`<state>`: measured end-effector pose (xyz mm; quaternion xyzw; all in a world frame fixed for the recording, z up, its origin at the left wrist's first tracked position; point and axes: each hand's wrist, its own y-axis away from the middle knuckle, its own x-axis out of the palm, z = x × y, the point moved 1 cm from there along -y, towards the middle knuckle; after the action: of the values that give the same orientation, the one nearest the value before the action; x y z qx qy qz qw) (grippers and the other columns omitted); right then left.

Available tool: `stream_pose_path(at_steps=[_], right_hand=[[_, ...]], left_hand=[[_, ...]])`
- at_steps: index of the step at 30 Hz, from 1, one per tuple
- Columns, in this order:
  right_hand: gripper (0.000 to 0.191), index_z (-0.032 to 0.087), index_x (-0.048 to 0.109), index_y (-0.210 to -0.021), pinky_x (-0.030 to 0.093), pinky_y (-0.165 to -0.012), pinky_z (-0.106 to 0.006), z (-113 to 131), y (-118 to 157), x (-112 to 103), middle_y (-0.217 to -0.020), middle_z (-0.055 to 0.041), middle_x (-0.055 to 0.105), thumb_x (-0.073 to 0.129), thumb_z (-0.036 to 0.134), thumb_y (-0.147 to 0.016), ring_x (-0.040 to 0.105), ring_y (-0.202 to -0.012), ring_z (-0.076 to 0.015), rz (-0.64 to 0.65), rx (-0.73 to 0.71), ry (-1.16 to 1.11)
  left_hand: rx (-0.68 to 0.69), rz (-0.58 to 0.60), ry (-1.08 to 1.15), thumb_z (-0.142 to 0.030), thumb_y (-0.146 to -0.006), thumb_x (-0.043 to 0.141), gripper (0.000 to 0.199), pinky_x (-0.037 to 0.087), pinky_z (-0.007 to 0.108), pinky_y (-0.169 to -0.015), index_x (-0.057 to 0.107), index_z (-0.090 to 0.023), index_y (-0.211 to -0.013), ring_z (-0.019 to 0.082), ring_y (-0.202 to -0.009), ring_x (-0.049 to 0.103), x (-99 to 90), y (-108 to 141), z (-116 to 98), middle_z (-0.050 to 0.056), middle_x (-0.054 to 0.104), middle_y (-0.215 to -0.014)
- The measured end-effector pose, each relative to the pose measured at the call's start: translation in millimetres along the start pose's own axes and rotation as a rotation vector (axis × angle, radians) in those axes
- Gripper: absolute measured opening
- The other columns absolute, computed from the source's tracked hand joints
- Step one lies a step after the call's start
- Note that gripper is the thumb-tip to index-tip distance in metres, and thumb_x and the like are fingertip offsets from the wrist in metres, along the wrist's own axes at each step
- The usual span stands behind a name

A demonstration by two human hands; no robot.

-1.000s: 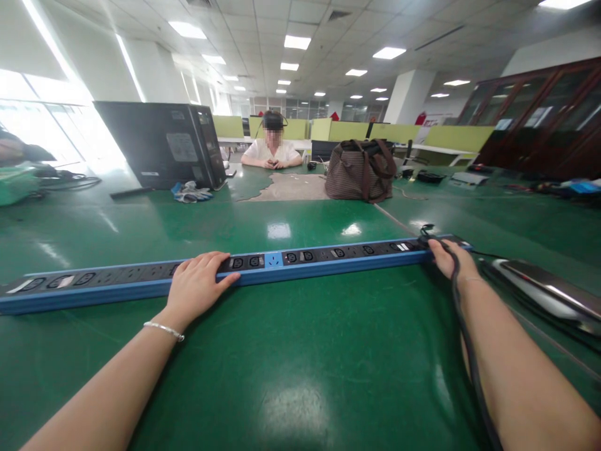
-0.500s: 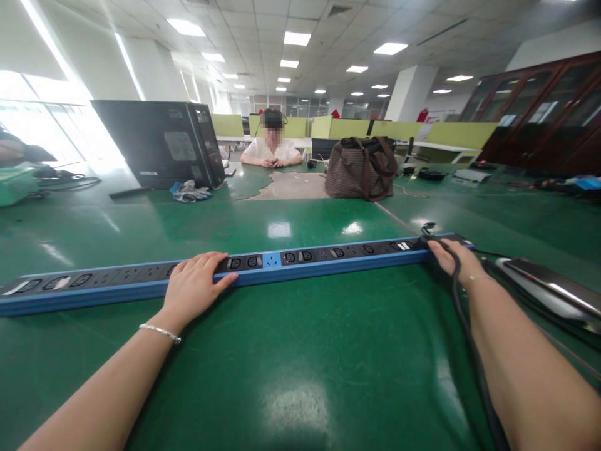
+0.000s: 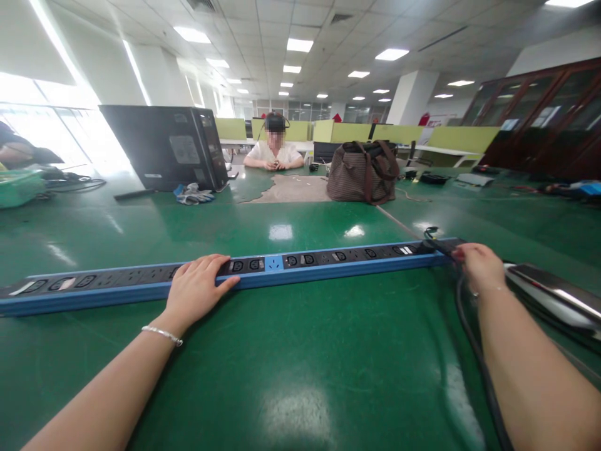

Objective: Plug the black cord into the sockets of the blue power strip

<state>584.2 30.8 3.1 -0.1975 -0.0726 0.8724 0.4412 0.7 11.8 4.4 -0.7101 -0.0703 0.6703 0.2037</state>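
A long blue power strip with a black socket face lies across the green table. My left hand rests over its middle-left part, fingers across the top and thumb along the near edge, gripping it. At the strip's right end my right hand is closed in a pinch on a thick black power cord; the exact grip is partly hidden by the fingers. The cord loops beneath this hand and runs down past the forearm. A dark round piece, perhaps a plug, sits on the strip just left of the right hand.
A silver-and-black device lies right of my right hand among cables. Farther back stand a black computer case, work gloves and a brown bag. Across the table sits a person; a green basket is at left.
My right hand has shifted right along the strip's end, and its fingers have drawn together into a pinch. The left hand keeps its place on the strip.
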Motion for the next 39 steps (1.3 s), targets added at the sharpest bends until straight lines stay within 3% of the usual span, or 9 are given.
stream_pose_path(at_steps=[3, 6, 8, 13, 19, 26, 30, 39], right_hand=[[0.024, 0.019, 0.065, -0.082, 0.045, -0.064, -0.028, 11.2, -3.1, 0.6, -0.077, -0.0022, 0.064, 0.056, 0.037, -0.069, 0.056, -0.068, -0.015, 0.011, -0.009, 0.045], [0.029, 0.023, 0.071, -0.089, 0.044, -0.081, -0.032, 23.2, -4.2, 2.0, -0.09, -0.002, 0.068, 0.064, 0.037, -0.065, 0.059, -0.084, -0.0195, 0.141, -0.103, 0.319], [0.031, 0.025, 0.072, -0.094, 0.043, -0.085, -0.035, 28.0, -5.0, 1.8, -0.095, -0.0031, 0.068, 0.063, 0.039, -0.067, 0.059, -0.09, -0.0224, 0.217, -0.134, 0.527], [0.041, 0.028, 0.068, -0.108, 0.044, -0.084, -0.031, 32.2, -6.6, 0.1, -0.105, -0.0027, 0.066, 0.061, 0.039, -0.07, 0.06, -0.094, -0.0216, 0.308, -0.121, 0.694], [0.045, 0.031, 0.061, -0.118, 0.045, -0.069, -0.028, 42.4, 0.4, 0.9, -0.096, -0.0017, 0.067, 0.055, 0.036, -0.074, 0.061, -0.077, -0.019, 0.354, -0.095, 0.869], [0.051, 0.03, 0.056, -0.123, 0.045, -0.076, -0.034, 47.4, 11.7, 4.6, -0.105, -0.0055, 0.066, 0.052, 0.048, -0.075, 0.06, -0.094, -0.0256, 0.31, -0.22, 0.998], [0.052, 0.024, 0.058, -0.118, 0.045, -0.075, -0.035, 45.1, 10.6, 6.1, -0.106, -0.0106, 0.066, 0.05, 0.051, -0.074, 0.06, -0.095, -0.0282, 0.259, -0.167, 1.061], [0.038, 0.021, 0.061, -0.095, 0.045, -0.076, -0.037, 55.4, 10.8, 6.8, -0.103, -0.0124, 0.065, 0.042, 0.05, -0.079, 0.059, -0.096, -0.0308, 0.354, -0.136, 1.167]], left_hand=[[0.0, 0.001, -0.002, -0.058, -0.083, 0.036, 0.054, 0.034, 0.043, -0.095, 0.053, -0.022, -0.121, 0.026, -0.113, 0.051, 0.0, -0.4, 0.0, 0.007, 0.058, -0.123], [-0.004, 0.002, -0.004, -0.058, -0.083, 0.036, 0.055, 0.034, 0.043, -0.095, 0.052, -0.023, -0.121, 0.027, -0.113, 0.051, -0.2, -0.7, -0.9, 0.007, 0.058, -0.123], [-0.006, 0.003, -0.005, -0.058, -0.083, 0.036, 0.055, 0.034, 0.043, -0.095, 0.052, -0.022, -0.122, 0.027, -0.113, 0.052, -0.2, -0.7, -1.5, 0.007, 0.058, -0.123], [-0.007, 0.008, -0.001, -0.058, -0.083, 0.037, 0.055, 0.034, 0.044, -0.095, 0.053, -0.022, -0.121, 0.028, -0.112, 0.052, -0.7, -0.5, -1.4, 0.008, 0.058, -0.123], [-0.001, 0.001, -0.004, -0.058, -0.083, 0.037, 0.056, 0.034, 0.045, -0.095, 0.053, -0.021, -0.121, 0.028, -0.112, 0.052, -1.7, -0.5, -1.2, 0.009, 0.059, -0.121], [0.005, 0.0, -0.019, -0.058, -0.084, 0.035, 0.055, 0.035, 0.044, -0.094, 0.052, -0.022, -0.121, 0.028, -0.112, 0.052, -2.1, -0.3, -1.8, 0.009, 0.058, -0.122], [0.006, 0.008, -0.022, -0.059, -0.084, 0.034, 0.055, 0.035, 0.044, -0.094, 0.052, -0.022, -0.121, 0.028, -0.111, 0.052, -1.2, -0.1, -1.2, 0.008, 0.058, -0.122], [0.0, 0.007, -0.016, -0.059, -0.083, 0.035, 0.056, 0.034, 0.044, -0.095, 0.052, -0.021, -0.121, 0.028, -0.112, 0.052, -0.1, -0.8, -1.4, 0.008, 0.058, -0.123]])
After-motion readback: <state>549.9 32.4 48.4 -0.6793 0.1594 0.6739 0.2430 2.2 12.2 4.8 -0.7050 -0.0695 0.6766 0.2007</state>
